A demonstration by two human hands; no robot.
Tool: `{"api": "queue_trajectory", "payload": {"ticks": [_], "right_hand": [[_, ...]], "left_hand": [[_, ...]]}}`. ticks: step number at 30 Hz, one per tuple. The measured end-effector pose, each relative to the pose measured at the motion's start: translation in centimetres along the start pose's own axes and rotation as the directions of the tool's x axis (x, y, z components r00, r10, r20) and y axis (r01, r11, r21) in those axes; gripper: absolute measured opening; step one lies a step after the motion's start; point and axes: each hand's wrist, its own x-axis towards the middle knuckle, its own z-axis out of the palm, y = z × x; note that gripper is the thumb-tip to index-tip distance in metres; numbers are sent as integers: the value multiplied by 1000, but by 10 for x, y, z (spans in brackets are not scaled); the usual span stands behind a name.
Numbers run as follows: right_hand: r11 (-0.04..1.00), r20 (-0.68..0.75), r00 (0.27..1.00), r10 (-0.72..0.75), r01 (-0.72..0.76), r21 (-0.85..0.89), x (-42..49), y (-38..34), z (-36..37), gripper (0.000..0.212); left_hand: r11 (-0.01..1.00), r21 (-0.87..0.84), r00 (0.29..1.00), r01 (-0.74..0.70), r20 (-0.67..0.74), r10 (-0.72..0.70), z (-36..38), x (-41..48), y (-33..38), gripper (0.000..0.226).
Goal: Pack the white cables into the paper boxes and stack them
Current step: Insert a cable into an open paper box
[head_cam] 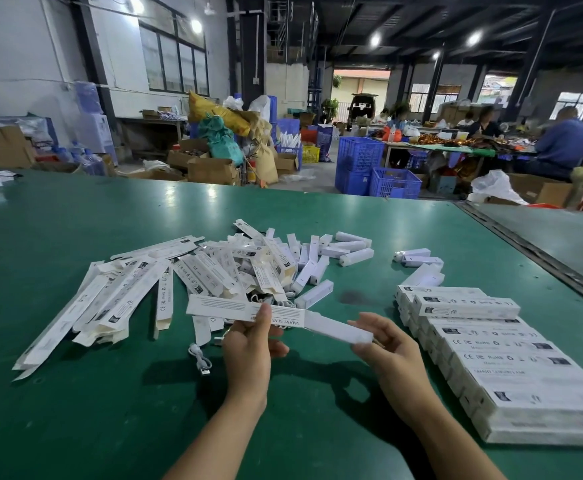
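Note:
My left hand (248, 344) grips a long white printed paper box (227, 308) above the green table (110, 393). A plain white bar (338, 329) sticks out of the box's right end, and my right hand (383, 344) pinches that bar's far end. A coiled white cable (200, 358) lies on the table just left of my left hand. Several flat unfolded boxes (117, 299) fan out to the left. Packed boxes (491, 355) lie stacked in rows to the right of my right hand.
A heap of white bars and boxes (283, 261) lies in the middle of the table, with a few more bars (418, 258) to its right. A metal seam (539, 254) runs along the table's right side. Blue crates (369, 168) and seated workers are beyond the far edge.

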Motion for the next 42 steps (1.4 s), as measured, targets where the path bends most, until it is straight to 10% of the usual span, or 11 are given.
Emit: {"api": "queue_trajectory", "payload": {"ticks": [20,36,42], "right_hand": [[999,-212,977,22,-30,-36,-1,2,10,28],[995,-69,993,99,-98,28,-9,-6,20,22],[963,221,959,177,-216,163,-10,-11,24,42]], "left_hand": [[999,-39,966,7,258,3,5,-17,2,37],[998,12,915,-69,398,58,6,-26,2,16],[997,32,892,-76,448,53,7,-27,-3,17]]}}
